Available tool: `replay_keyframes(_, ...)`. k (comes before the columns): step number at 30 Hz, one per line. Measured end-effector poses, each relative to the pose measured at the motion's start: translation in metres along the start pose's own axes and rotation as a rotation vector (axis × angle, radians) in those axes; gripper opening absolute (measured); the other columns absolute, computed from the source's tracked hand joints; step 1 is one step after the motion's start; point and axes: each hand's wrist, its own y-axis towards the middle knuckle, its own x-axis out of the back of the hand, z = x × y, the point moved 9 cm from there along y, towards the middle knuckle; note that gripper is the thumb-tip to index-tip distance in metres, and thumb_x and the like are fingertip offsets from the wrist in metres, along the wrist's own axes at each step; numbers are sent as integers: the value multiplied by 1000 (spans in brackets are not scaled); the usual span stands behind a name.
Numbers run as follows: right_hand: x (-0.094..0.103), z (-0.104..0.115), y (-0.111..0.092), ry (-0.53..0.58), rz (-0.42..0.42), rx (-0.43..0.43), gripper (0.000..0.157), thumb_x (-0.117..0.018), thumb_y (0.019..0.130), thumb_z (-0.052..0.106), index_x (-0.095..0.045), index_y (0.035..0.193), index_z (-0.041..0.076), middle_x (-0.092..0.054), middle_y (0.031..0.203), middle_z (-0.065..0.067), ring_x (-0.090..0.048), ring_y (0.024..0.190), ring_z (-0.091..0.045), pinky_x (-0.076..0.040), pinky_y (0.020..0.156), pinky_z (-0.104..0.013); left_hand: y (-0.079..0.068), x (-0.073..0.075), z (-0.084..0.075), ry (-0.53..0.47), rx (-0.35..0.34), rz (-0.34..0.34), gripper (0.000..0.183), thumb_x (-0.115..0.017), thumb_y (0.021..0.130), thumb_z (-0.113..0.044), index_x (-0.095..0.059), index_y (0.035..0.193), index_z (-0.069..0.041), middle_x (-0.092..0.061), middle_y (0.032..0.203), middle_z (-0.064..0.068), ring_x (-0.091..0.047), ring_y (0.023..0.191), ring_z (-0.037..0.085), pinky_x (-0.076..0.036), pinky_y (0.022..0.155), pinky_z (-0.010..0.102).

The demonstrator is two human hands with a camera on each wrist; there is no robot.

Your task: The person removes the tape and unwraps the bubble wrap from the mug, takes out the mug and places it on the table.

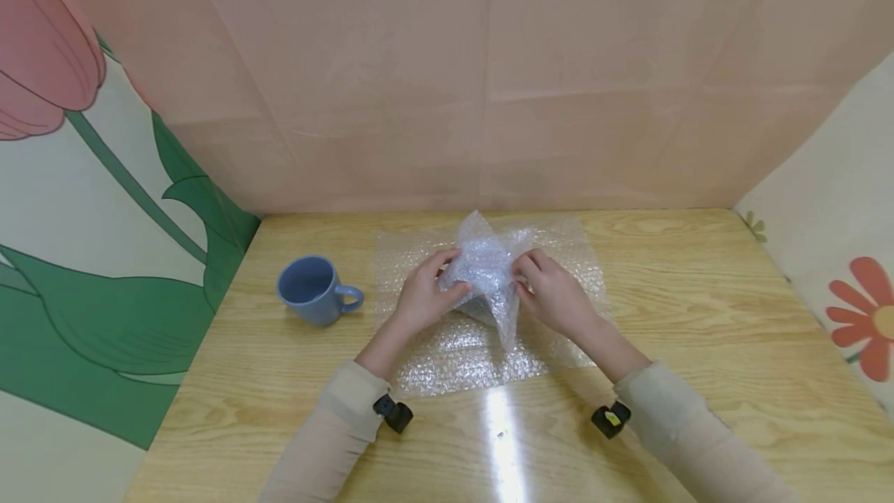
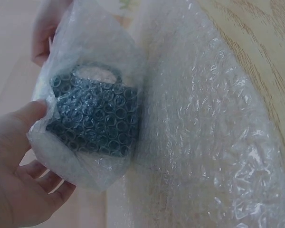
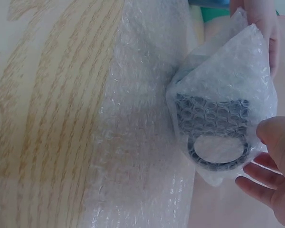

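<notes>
A dark mug (image 2: 97, 116) with a looped handle shows through the bubble wrap (image 1: 485, 258) folded around it. The wrapped bundle sits over a flat bubble-wrap sheet (image 1: 433, 367) on the table. My left hand (image 1: 422, 293) holds the bundle from the left, thumb on the near side and fingers on the far side. On the right, my right hand (image 1: 555, 293) pinches the wrap between thumb and fingers, beside the mug's handle (image 3: 218, 166). Pointed corners of the wrap stick up at the back and hang down in front.
A blue mug (image 1: 307, 293) stands upright left of the sheet, its handle turned right. The wooden table (image 1: 698, 317) meets a pink backdrop (image 1: 482, 99) at its far edge. Flower-printed panels (image 1: 112, 317) flank both sides.
</notes>
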Motion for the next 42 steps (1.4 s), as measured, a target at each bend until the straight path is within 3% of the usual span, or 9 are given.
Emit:
replay_keyframes(10,2,4,-2,-15,-45,43,25,-70,72,-5,-58,93,1,-58,89,-12,-59,77,-26,-53,64,-36,0,-1,1,11,20,14,56,-73,79,-24,-50,130,-16,-53,130,3,-55,111,19,-48,91,30)
replay_keyframes(31,1,10,0,-131,-33,111,17,-67,78,-1,-58,92,0,-60,86,-13,-61,70,-25,-53,52,-32,0,0,-1,1,39,21,57,-73,79,-24,-50,130,-16,-52,132,1,-54,113,18,-48,92,29)
replay_keyframes(42,0,7,0,-94,-32,103,17,-65,78,-2,-59,94,0,-62,89,-13,-62,74,-26,-55,59,-34,0,-1,1,1,50,24,57,-73,79,-24,-49,131,-17,-51,133,0,-54,113,18,-48,91,30)
